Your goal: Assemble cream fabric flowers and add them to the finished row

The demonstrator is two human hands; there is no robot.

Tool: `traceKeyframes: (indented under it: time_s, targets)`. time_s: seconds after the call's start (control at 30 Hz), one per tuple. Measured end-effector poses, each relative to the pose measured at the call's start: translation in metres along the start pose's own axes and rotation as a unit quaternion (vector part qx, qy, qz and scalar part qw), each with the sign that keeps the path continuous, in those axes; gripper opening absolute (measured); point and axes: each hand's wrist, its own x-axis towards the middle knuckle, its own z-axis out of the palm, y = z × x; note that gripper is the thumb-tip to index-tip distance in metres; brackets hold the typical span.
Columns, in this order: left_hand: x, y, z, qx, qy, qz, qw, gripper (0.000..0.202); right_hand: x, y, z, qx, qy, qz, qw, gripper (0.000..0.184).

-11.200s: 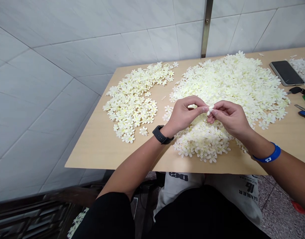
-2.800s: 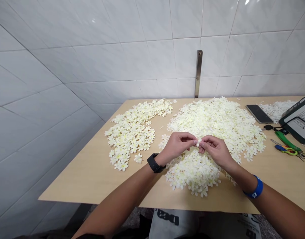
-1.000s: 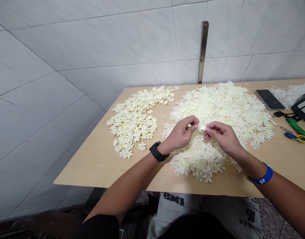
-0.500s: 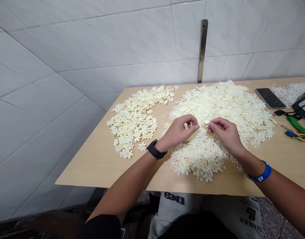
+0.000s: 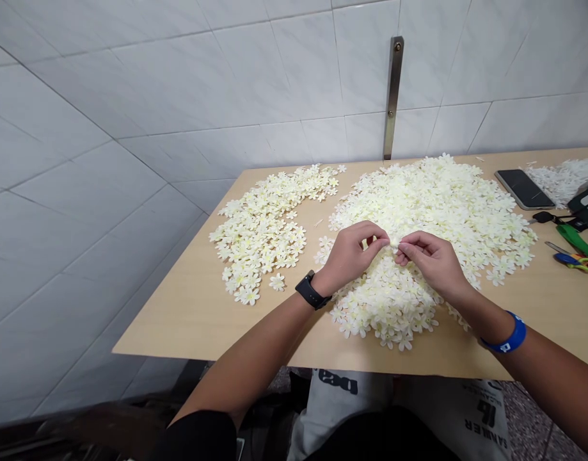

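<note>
Over the large pile of pale cream artificial flowers (image 5: 432, 198), my left hand (image 5: 351, 253) and my right hand (image 5: 432, 262) meet, thumbs and forefingers pinched. Between the fingertips is a small cream flower (image 5: 394, 243), gripped from both sides and mostly hidden by the fingers. Any stem on it is too small to make out. On the left of the table lies a curved, flatter spread of similar flowers (image 5: 260, 237), with one loose flower (image 5: 277, 282) beside it.
At the right lie a black phone (image 5: 524, 189), a heap of thin white pieces (image 5: 569, 179), a green-handled tool (image 5: 574, 240) and scissors (image 5: 574, 259). Tiled wall (image 5: 294, 77) borders the table (image 5: 178, 326) at the back. A metal bracket (image 5: 393, 96) is fixed to it.
My hands have come together; the left moved slightly right, closing the small gap between fingertips. A flower now shows pinched between them. The view shifted slightly.
</note>
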Motion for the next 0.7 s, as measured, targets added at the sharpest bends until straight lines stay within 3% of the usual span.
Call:
traceKeyframes:
  time_s: [0.13, 0.27, 0.7]
  targets:
    - [-0.0002, 0.0014, -0.0004, -0.011, -0.026, -0.021, 0.999, 0.019, -0.0009, -0.0045, 0.0006, -0.013, 0.002, 0.005, 1.0, 0.033]
    - [-0.0013, 0.0023, 0.0046, -0.034, -0.002, -0.034, 0.999, 0.014, -0.0014, -0.0042, 0.0005, -0.026, 0.018, 0.008, 0.999, 0.031]
    - [-0.002, 0.0075, 0.0054, -0.066, 0.015, -0.027, 0.997, 0.014, -0.0007, -0.0014, 0.0011, 0.018, -0.024, 0.002, 1.0, 0.033]
